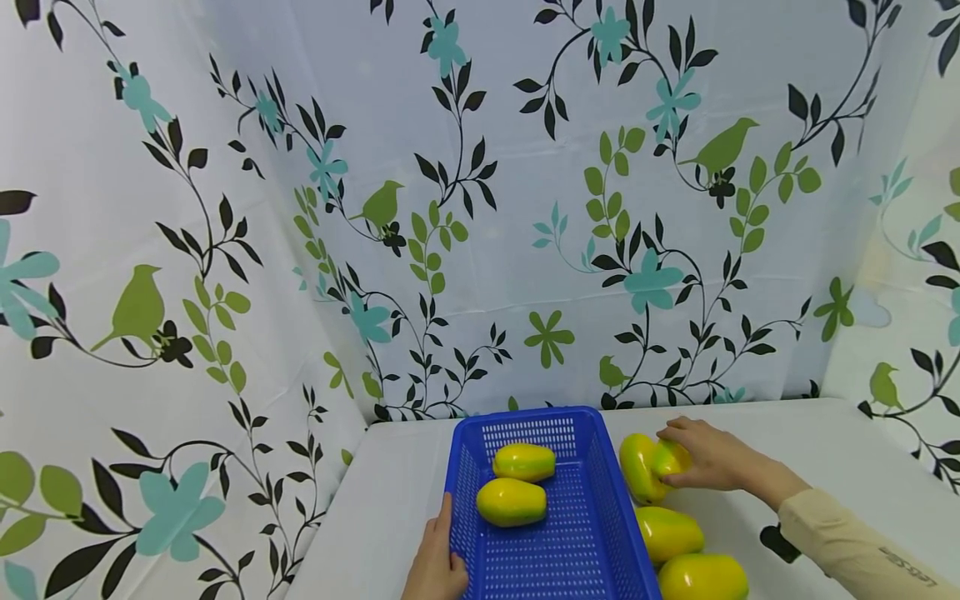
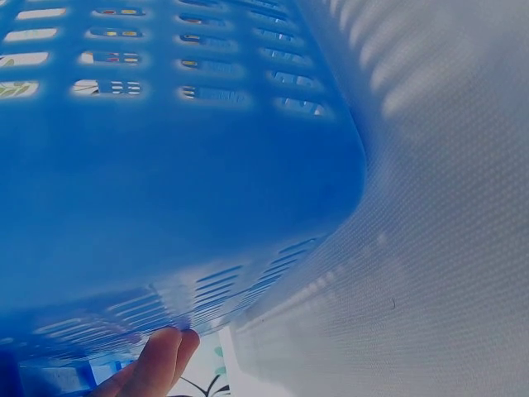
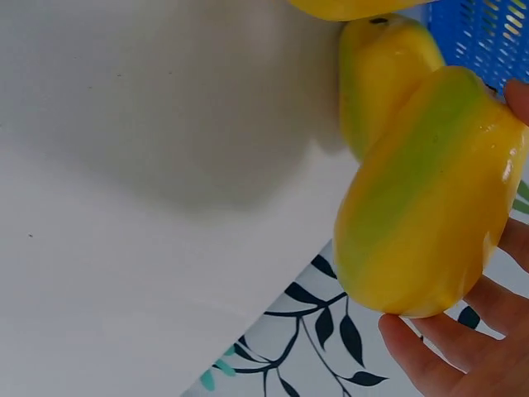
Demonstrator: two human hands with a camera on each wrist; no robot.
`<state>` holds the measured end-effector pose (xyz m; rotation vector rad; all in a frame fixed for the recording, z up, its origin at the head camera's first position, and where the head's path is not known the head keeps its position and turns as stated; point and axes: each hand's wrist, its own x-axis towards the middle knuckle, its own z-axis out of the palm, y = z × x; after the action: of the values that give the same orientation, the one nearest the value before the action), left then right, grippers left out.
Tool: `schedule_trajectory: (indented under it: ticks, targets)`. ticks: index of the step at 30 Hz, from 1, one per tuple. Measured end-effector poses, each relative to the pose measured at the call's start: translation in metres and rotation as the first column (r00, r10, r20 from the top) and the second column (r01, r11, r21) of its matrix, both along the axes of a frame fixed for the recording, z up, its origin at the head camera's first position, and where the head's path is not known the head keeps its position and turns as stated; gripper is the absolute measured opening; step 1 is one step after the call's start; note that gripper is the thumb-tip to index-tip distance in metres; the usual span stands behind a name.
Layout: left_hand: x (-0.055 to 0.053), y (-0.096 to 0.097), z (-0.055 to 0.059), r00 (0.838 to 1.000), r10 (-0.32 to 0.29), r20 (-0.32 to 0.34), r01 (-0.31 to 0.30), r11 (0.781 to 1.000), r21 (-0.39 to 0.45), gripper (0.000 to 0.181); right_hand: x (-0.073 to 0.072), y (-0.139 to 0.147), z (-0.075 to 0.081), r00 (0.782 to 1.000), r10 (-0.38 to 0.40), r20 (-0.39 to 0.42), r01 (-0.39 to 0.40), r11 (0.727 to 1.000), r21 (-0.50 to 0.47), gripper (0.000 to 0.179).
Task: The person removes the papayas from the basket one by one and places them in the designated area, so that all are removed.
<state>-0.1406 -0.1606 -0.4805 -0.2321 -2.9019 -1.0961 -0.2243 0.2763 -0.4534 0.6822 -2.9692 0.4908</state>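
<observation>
My left hand (image 1: 435,560) holds the left rim of a blue plastic basket (image 1: 558,533); in the left wrist view its fingertips (image 2: 161,360) touch the slotted side wall. To the right of the basket, my right hand (image 1: 708,456) grips a yellow-green papaya (image 1: 670,460), fingers around one end and side in the right wrist view. Right behind it lies another papaya (image 1: 637,468), partly covered by the held one. Inside the basket, two papayas lie on their sides, a rear one (image 1: 523,462) and a front one (image 1: 512,502).
Two more papayas, one (image 1: 670,533) nearer the back and one (image 1: 703,577) in front, lie along the basket's right side on the white table (image 1: 397,475). A dark object (image 1: 780,543) shows under the right forearm. Patterned cloth (image 1: 525,250) hangs behind and beside the table.
</observation>
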Motion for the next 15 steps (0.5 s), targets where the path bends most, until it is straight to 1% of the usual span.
schedule_trajectory:
  ticks: [10,15]
  targets:
    - [-0.001,-0.001,-0.001,1.0,-0.017,-0.002,0.017,1.0,0.001,0.084,-0.004,0.009,-0.017,0.999,-0.01,0.036,0.01,1.0,-0.019,0.066]
    - [-0.001,0.0,-0.001,1.0,-0.01,0.002,0.01,1.0,0.002,0.083,-0.007,0.014,-0.028,0.998,-0.028,0.059,0.03,0.999,-0.04,0.067]
